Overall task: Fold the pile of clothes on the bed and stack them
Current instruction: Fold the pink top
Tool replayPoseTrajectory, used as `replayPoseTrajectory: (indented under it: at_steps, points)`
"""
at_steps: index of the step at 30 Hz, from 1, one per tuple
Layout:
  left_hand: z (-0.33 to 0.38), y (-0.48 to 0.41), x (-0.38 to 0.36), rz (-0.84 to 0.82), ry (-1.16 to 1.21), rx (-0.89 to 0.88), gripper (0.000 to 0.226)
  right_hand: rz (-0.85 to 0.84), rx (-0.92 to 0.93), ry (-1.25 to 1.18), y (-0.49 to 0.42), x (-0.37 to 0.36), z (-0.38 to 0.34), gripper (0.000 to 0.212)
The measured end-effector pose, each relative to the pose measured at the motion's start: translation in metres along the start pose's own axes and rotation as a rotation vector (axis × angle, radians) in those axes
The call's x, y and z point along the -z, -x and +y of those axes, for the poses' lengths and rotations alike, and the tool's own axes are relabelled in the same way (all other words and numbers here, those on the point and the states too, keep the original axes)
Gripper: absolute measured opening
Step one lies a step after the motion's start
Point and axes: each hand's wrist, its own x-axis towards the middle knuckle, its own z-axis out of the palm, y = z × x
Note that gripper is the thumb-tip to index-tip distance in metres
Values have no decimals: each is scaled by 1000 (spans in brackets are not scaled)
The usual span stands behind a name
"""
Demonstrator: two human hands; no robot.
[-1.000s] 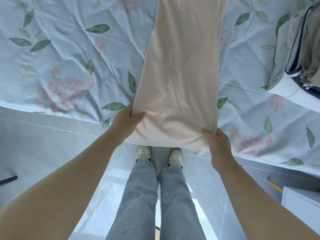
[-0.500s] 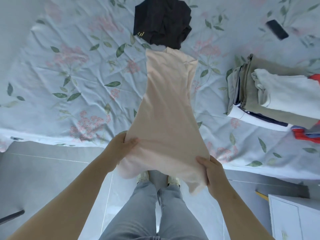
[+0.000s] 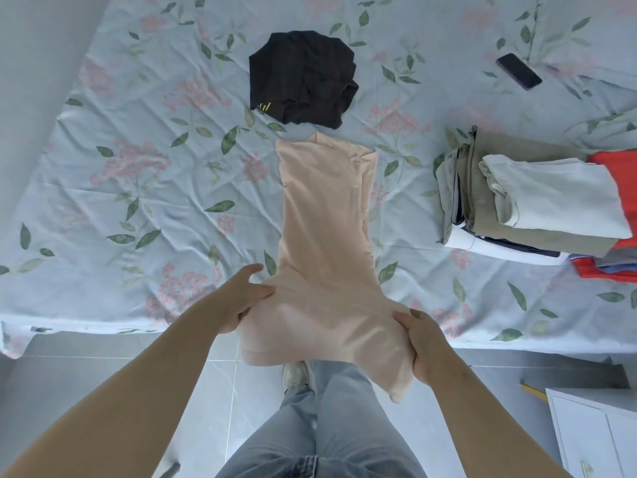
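A peach garment, folded into a long strip, is held by its near end at the edge of the bed. Its far end is laid on the floral sheet, while the near end is lifted past the edge, above the floor. The left hand is clamped on the near-left corner, with the cloth pinched between thumb and fingers. The right hand is clamped on the near-right corner, with the cloth bunched in curled fingers — a tail of fabric hangs below it.

At 12 o'clock from the strip, just beyond its far end, a crumpled black garment is seen on the sheet. At 3 o'clock, well apart, a stack of folded clothes is set on the bed. A phone lies at 1 o'clock, further back. At 6 o'clock jeans and a shoe are visible — and at 5 o'clock a white cabinet stands on the floor.
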Motion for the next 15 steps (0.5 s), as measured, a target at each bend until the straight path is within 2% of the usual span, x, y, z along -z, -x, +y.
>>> replayPoseTrajectory:
  at_steps: [3,5,7,9,10,12,13,14,15]
  points:
    - [29,-21,4,-49,20,90,47,-28,-25,-36,-22,-2,-35,49]
    - [53,-34,5,-51,-22,158,40,-51,-56,-20,-35,-8,-67,51]
    - [83,-46,7,-41,-28,212,35,-87,-123,-29,-52,-18,-102,38]
    - [120,-56,6,-45,81,224,28,-116,-202,-162,-74,-30,-140,13]
    - [139,-64,6,-30,241,189,25,-124,-204,-297,-85,-37,-160,5]
    - [170,-82,6,19,798,-9,29,-143,-54,-594,-106,-48,-199,12]
    - [180,-93,7,30,1068,-124,38,-153,63,-655,-114,-53,-214,19]
    - [188,-103,8,32,1208,-209,47,-165,159,-633,-121,-57,-225,28]
    - [192,-111,7,43,1219,-236,54,-171,214,-555,-127,-60,-231,41]
